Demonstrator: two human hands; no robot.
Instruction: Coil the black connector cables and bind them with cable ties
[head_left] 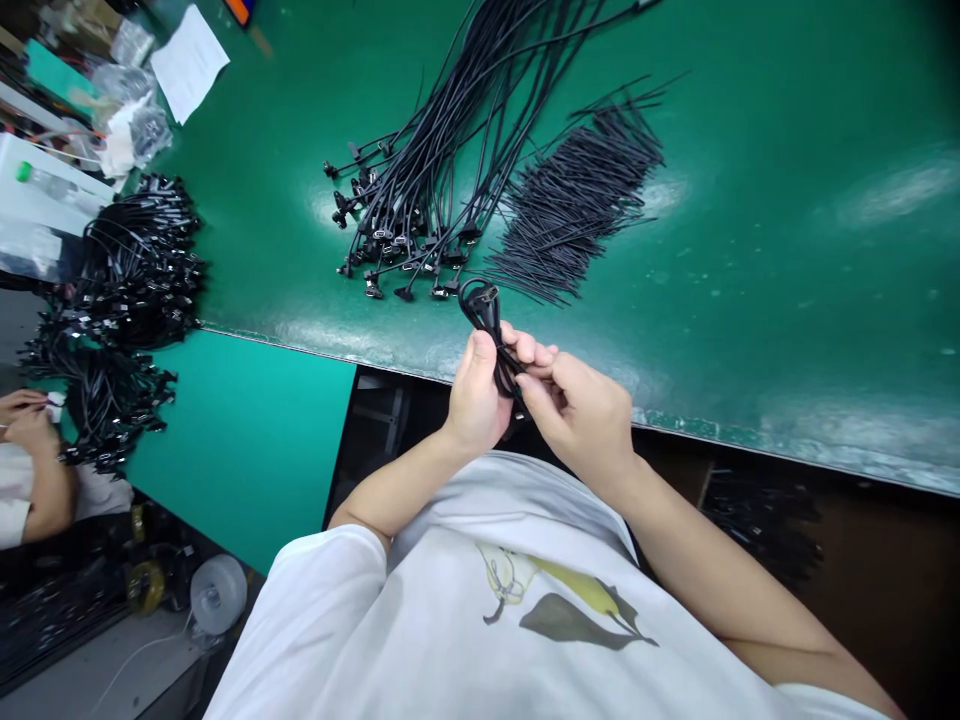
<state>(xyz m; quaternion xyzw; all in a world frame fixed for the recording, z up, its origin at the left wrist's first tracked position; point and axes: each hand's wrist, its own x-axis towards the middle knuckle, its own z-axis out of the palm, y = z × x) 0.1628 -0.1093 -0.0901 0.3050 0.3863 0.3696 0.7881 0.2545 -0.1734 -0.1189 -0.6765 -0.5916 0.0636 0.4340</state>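
A looped length of thin black cable [487,335] is held up between the two hands, just at the front edge of the green-surfaced table [750,250], with a small black connector [486,295] showing at the top of the loop. The left hand [476,395] is closed around the cable, its fingers curled and its thumb pressed against the loop. The right hand [577,415] is also nearly closed, with its fingertips pinched onto the lower part of the loop and close against the left hand; the cable's lower end is hidden by the fingers. Just beyond the hands, a long fanned bunch of black cables with connector ends [420,200] is laid on the table, and a dense pile of thin black cable ends [577,205] lies beside it. Heaped coils of black cable [139,265] are piled towards the table's left side, near a teal mat [240,450]. A white paper sheet [189,62] and clear plastic bags [131,130] lie at the far left corner. A co-worker's hands [26,420] are seen at the left edge of the view.
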